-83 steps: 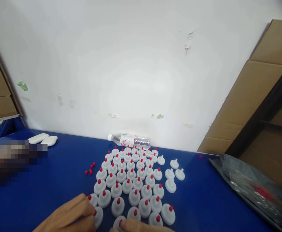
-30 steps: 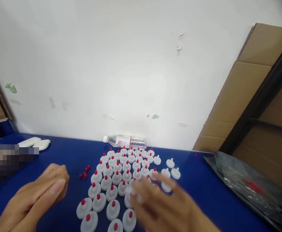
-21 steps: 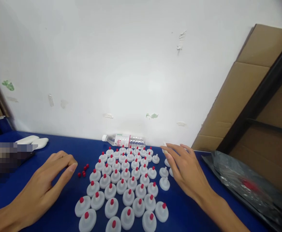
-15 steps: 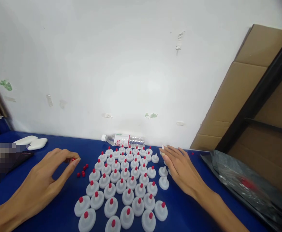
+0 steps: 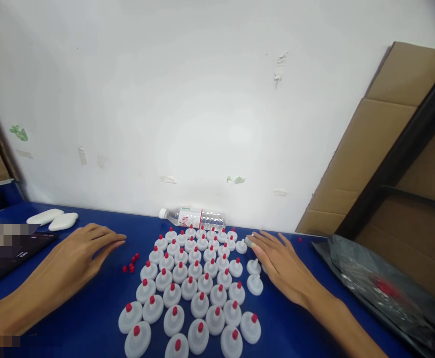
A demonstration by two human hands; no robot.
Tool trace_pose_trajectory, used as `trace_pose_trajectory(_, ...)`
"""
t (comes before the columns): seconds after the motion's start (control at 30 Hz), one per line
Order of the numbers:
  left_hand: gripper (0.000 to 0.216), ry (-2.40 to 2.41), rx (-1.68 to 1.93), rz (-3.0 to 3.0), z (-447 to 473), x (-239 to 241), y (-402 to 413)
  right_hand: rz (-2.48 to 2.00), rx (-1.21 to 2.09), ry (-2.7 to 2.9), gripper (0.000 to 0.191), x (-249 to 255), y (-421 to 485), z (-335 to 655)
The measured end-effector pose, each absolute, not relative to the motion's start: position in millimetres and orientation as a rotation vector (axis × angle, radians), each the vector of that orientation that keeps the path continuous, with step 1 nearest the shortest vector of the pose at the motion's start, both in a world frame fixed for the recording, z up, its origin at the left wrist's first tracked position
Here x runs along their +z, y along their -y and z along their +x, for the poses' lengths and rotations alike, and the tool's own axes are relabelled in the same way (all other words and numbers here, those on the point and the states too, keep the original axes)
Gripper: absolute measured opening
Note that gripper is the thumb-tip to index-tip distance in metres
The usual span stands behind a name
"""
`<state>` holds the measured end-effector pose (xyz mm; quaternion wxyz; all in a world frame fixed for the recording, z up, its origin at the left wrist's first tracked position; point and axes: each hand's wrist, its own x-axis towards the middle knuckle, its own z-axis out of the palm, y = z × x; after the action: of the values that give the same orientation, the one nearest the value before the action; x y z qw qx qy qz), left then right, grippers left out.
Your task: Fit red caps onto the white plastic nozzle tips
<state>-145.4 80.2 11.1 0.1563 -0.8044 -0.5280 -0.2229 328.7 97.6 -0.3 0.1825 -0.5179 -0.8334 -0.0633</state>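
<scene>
My left hand (image 5: 90,251) hovers over the left of the table, thumb and fingertips pressed together. Whatever may be between them is hidden. Just to its right lie several small red tip caps (image 5: 131,268). White round nozzle lids (image 5: 196,269) stand upright in rough rows in the middle, most with a red cap on the spout. Along the right side, a few lids have bare spouts, among them one lid (image 5: 255,285) near my right hand (image 5: 280,261). That hand lies palm down with its fingers stretched out, over and touching bare lids that it partly covers.
A clear plastic bottle (image 5: 193,218) lies against the wall behind the lids. Two white oval objects (image 5: 63,222) and a dark flat item (image 5: 27,251) are at the left. A grey plastic bag (image 5: 374,288) lies at the right, by cardboard (image 5: 344,164). One stray red cap (image 5: 300,239) sits behind my right hand.
My left hand's fingers have straightened, and the red cap seen in its pinch no longer shows. My right hand stays at the bare lids. The view has shifted slightly.
</scene>
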Motion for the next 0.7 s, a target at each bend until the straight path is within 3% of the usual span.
trace_pose_trajectory(0.17, 0.041, 1.527, -0.599, -2.37, -145.7, 4.4, -81.6, -1.177, -0.292, 2.353, 0.034, 21.1, -86.1, 321.0)
trace_pose_trajectory(0.33, 0.04, 1.627, -0.661, -2.366, -147.1, -0.4, -83.1, -0.927, -0.155, 2.438, 0.022, 33.2, -68.4, 301.2)
trace_pose_trajectory(0.7, 0.038, 1.711, -0.69, -2.474, -149.5, -5.0, -85.0, -0.987, -0.075, 2.552, 0.022, 20.9, -67.9, 290.8)
